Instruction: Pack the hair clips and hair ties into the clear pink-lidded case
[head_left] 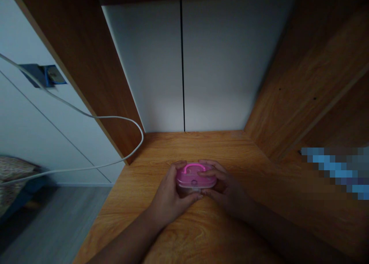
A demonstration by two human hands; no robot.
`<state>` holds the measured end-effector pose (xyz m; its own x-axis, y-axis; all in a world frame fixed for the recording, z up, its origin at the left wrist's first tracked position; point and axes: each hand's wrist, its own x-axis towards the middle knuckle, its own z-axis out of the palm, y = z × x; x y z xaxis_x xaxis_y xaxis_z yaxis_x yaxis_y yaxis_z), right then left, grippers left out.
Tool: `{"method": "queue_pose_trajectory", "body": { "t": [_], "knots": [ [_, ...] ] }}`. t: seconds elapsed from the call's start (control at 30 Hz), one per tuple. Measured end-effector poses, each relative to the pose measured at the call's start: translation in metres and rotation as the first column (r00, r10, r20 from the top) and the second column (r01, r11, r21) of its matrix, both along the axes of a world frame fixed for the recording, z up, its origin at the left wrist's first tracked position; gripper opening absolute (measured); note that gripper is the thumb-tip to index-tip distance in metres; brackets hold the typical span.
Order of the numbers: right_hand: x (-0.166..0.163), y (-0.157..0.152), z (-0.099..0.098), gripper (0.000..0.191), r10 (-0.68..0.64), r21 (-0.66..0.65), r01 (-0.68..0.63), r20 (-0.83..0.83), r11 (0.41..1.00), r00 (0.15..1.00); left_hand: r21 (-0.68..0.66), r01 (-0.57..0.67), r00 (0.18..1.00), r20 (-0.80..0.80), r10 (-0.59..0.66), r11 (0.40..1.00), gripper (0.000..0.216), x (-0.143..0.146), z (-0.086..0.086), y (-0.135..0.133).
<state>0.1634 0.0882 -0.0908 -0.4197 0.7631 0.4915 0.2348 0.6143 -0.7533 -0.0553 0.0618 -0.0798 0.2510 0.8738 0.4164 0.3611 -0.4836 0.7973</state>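
Note:
A small oval plastic case [187, 179] with a pink lid, a clear lower part and a pink carry handle is at the middle of the wooden desk top [178, 233]. Around its left side my left hand [170, 193] is closed, the thumb along the front near the clear latch. My right hand [223, 187] grips the right side, with a finger over the lid and the thumb at the front edge. The lid looks closed. What lies inside the case cannot be made out, and the fingertips behind it are partly hidden.
A white cable [115, 117] loops over the desk's left edge. White panels [213, 83] stand behind, between wooden side boards [288, 98]. At the left are an open wall socket box [47, 75] and patterned fabric [14, 179]. A blurred-out patch [337, 171] is at the right.

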Motion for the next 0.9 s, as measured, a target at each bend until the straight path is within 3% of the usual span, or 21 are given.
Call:
{"method": "queue_pose_trajectory", "body": {
  "t": [0.47, 0.9],
  "knots": [
    [-0.0046, -0.0037, 0.0029, 0.036, -0.022, 0.007, 0.021, 0.023, 1.000, 1.000, 0.142, -0.016, 0.972, -0.232, 0.049, 0.990, 0.061, -0.0066, -0.0006, 0.0065],
    [-0.0041, -0.0007, -0.0008, 0.034, -0.069, 0.023, 0.068, 0.061, 0.997, 0.996, 0.172, -0.060, 0.972, -0.213, 0.096, 0.983, 0.060, -0.0049, -0.0059, 0.0095]
  ]
}}
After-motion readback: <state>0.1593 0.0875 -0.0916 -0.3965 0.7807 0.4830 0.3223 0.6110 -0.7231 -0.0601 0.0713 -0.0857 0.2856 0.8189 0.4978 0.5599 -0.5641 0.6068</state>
